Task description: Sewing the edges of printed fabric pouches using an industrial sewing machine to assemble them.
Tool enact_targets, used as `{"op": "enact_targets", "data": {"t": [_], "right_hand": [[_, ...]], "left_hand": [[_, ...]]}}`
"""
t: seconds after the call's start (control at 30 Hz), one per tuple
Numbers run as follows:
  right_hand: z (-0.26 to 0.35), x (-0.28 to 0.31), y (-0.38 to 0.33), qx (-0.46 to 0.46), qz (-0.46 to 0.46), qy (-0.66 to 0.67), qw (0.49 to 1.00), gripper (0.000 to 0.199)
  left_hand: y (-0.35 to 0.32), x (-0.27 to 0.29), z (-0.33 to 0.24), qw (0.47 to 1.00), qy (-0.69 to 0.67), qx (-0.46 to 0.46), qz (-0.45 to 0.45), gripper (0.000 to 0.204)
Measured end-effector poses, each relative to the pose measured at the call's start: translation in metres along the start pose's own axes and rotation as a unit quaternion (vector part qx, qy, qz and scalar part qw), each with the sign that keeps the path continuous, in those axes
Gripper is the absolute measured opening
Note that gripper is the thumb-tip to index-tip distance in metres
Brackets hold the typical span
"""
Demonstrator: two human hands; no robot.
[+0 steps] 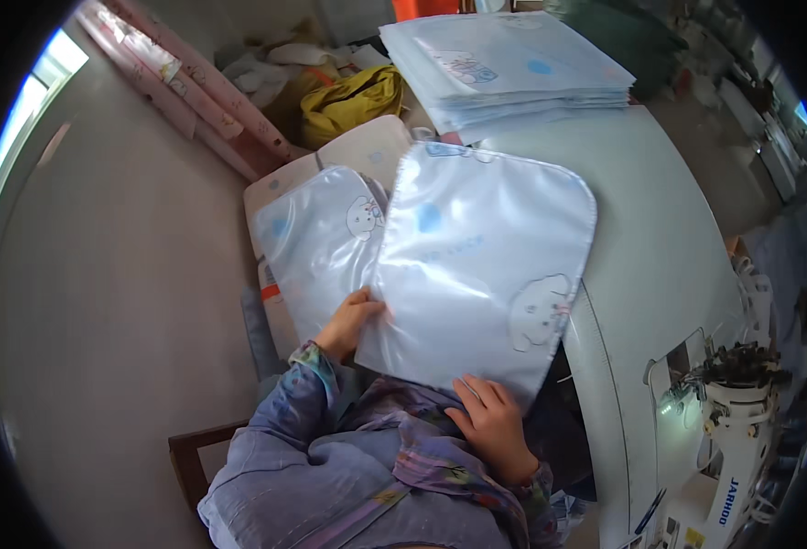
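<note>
A glossy white panel point(476, 238) with rounded corners, a stitched rim and printed cartoon dogs is held up before me. My left hand point(353, 322) pinches its left edge, with the thumb on the front. At its lower edge my right hand point(493, 423) rests, fingers extended and a little apart against the surface; a thin line shows by the index finger, too small to make out. Left of the panel, and partly behind it, lie similar printed panels point(307, 229), apparently overlapping.
A stack of similar panels point(531, 69) sits at the far end of the pale table point(660, 210). A white sewing machine point(733, 430) stands at the lower right. Beyond the panels lies a yellow cloth bundle point(353, 102); a pink printed roll point(184, 82) leans by the left wall.
</note>
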State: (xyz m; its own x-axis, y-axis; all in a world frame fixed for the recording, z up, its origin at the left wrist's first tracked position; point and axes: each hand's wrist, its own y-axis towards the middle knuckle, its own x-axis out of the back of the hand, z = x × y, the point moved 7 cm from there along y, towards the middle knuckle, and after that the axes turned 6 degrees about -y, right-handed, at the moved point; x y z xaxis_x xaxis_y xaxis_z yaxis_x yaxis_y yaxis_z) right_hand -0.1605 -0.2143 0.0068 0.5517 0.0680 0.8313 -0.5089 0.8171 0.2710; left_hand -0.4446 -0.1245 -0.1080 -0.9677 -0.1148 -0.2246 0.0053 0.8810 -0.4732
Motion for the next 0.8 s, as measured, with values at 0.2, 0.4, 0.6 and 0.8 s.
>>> {"op": "enact_targets", "data": {"t": [0.2,0.4,0.6,0.8], "right_hand": [[-0.024,-0.006,-0.026,-0.092,0.030,0.009,0.995,0.040],[-0.029,0.006,-0.025,-0.123,0.005,0.022,0.992,0.037],[-0.052,0.022,-0.052,-0.198,-0.017,-0.011,0.980,0.037],[-0.058,0.088,-0.045,-0.209,-0.139,-0.183,0.951,0.038]], "left_hand": [[0.020,0.289,0.069,0.941,-0.092,-0.043,-0.324,0.016],[0.038,0.407,0.092,0.939,0.012,-0.032,-0.341,0.019],[0.061,0.357,0.038,0.685,0.457,0.091,-0.560,0.043],[0.088,0.027,-0.215,0.654,0.405,-0.547,-0.331,0.059]]}}
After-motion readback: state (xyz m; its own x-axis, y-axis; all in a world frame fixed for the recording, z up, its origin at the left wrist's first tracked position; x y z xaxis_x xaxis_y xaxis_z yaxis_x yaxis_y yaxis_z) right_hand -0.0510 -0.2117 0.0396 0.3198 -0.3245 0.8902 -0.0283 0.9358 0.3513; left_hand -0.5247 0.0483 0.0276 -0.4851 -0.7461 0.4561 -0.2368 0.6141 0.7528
